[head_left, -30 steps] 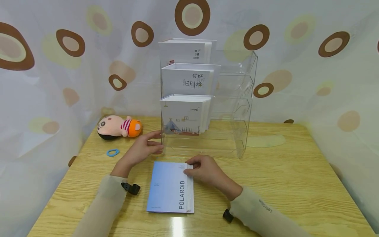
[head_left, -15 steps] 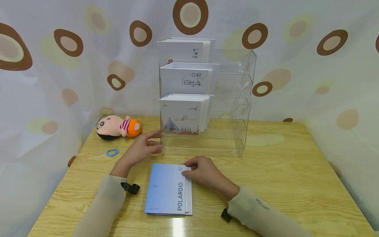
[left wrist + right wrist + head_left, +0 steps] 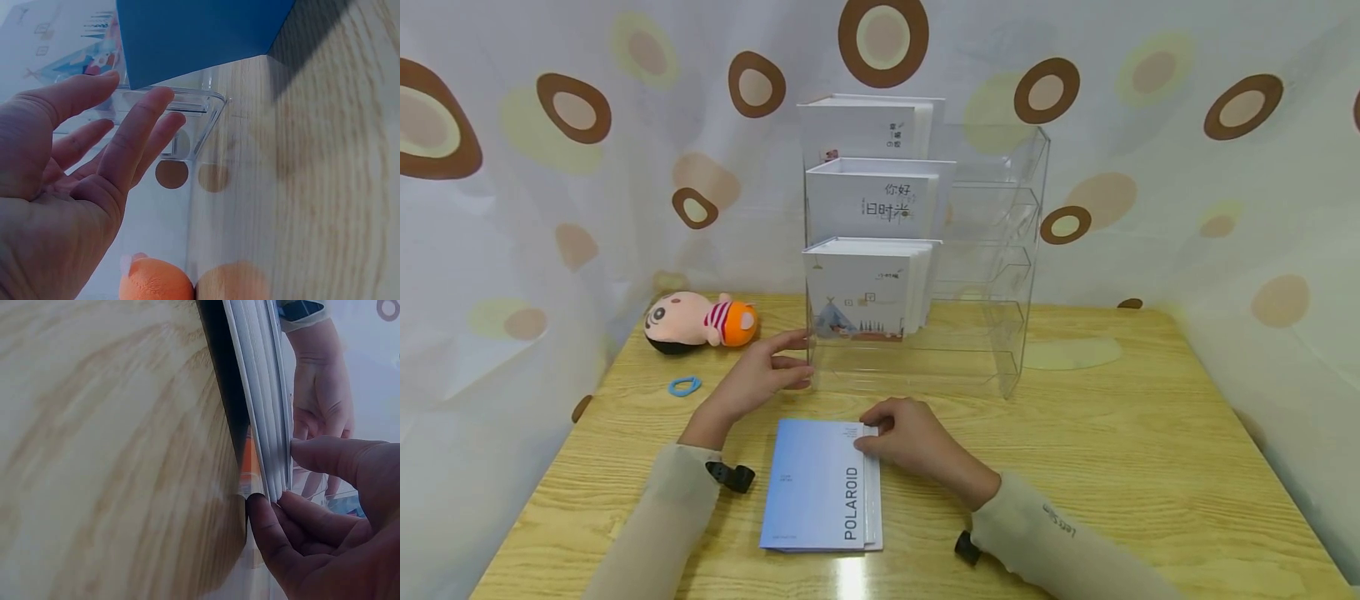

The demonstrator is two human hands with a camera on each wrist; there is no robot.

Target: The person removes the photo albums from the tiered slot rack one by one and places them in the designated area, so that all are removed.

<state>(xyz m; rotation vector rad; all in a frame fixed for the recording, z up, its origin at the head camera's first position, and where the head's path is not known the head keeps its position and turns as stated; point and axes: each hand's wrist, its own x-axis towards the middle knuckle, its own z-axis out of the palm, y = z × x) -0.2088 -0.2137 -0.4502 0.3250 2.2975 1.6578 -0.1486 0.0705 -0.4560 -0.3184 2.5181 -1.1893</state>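
Where the desk point(image 3: 1120, 492) runs closest to the person, the blue book point(image 3: 808, 492) sits between the two forearms, wood grain showing along its near and left edges. The right hand point(image 3: 906, 433) pinches its far right corner, thumb on the cover; in the right wrist view a fingertip reaches under the lower cover beside a dark gap. Whether the near edge rests on the wood, I cannot tell. From the right sleeve point(image 3: 1052, 533), wood spreads broadly to the desk's right edge, while a narrower strip separates the book from the clear rack point(image 3: 917, 386) beyond. The cover reads "POLAROID" along its right side, with smaller print too fine to read; the sleeve also bears small lettering.

Farther back, the left hand point(image 3: 760, 375) has its fingers extended and relaxed at the rack's left panel; contact is unclear. Left of it lie a blue ring point(image 3: 685, 387) and a plush doll point(image 3: 700, 322) with striped and orange clothing.

The rack's tiers hold three white books at their left end: the lowest book point(image 3: 857, 296) shows a tent drawing, the middle book point(image 3: 842, 200) carries "你好", and the highest book point(image 3: 846, 129) has small vertical characters. Dotted cloth point(image 3: 1157, 167) hangs behind.
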